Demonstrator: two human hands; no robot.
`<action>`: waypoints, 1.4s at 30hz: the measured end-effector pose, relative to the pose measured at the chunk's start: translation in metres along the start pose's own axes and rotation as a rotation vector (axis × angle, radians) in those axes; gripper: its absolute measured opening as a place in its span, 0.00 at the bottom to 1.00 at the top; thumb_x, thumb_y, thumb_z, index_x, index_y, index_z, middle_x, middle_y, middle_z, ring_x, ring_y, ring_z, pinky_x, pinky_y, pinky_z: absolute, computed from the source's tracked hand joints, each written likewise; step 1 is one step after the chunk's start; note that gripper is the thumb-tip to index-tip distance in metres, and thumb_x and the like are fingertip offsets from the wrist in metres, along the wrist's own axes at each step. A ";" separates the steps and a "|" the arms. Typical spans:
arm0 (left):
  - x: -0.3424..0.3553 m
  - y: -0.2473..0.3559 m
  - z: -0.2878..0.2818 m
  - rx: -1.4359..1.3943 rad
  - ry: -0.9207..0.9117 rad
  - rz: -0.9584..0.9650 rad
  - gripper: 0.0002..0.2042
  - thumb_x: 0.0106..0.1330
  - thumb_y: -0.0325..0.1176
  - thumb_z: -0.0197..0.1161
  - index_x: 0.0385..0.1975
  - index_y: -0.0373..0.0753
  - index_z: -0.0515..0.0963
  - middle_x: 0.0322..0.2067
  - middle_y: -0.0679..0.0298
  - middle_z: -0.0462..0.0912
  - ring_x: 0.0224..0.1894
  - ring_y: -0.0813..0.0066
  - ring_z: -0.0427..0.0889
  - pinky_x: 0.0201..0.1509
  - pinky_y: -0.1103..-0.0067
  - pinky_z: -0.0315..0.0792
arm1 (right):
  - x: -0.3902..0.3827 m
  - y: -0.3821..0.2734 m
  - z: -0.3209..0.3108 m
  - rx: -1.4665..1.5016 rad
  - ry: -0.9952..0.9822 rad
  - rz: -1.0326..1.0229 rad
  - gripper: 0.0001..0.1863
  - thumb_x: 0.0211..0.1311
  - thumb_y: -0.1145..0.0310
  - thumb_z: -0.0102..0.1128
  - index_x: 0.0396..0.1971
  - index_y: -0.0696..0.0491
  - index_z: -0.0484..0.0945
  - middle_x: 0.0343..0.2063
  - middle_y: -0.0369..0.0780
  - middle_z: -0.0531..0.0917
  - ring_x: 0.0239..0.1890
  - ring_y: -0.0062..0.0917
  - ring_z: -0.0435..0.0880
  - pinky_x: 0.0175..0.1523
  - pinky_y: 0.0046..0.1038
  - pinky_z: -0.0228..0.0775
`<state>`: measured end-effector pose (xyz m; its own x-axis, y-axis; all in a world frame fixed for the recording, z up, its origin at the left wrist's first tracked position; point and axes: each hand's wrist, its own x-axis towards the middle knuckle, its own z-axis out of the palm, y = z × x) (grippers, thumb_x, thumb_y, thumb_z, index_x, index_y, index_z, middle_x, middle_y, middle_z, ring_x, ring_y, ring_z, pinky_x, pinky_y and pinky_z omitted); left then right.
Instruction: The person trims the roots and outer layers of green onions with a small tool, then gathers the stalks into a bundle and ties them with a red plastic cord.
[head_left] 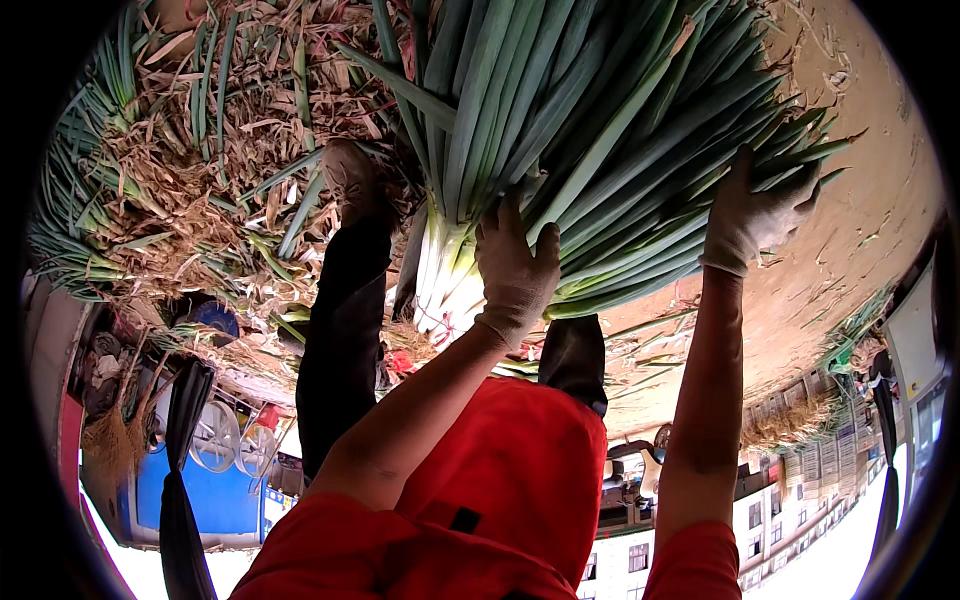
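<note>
Green leeks (610, 150) fan against gloved hands (517, 275) (755, 218), brown ground (885, 130) beyond their tips (838, 143).

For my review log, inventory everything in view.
leek bundle: one, green, upper centre
other leeks: several, green, far left
litter: many, brown, upper left
ground: one, tan, right
wheels: two, white, lower left
panel: one, blue, lower left
building: one, white, lower right
strips: two, black, both lower sides
shoe: one, brown, upper left
legs: two, black, centre
top: one, red, lower centre
left gloved hand: one, pale, centre
right gloved hand: one, pale, upper right
</note>
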<state>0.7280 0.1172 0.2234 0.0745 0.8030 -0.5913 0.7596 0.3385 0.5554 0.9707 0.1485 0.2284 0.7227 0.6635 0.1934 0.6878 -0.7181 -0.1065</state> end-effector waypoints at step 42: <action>0.058 -0.046 -0.075 -0.352 0.357 -0.010 0.09 0.56 0.22 0.58 0.37 0.38 0.75 0.37 0.59 0.78 0.41 0.59 0.75 0.47 0.68 0.70 | 0.019 -0.047 0.038 -0.234 -0.319 -0.769 0.15 0.56 0.62 0.59 0.45 0.44 0.78 0.48 0.34 0.79 0.53 0.31 0.75 0.62 0.42 0.58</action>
<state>0.6490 0.1856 0.2078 -0.2041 0.8957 -0.3949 0.4902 0.4427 0.7508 0.9551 0.2028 0.2002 0.0708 0.9850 -0.1573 0.9872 -0.0466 0.1523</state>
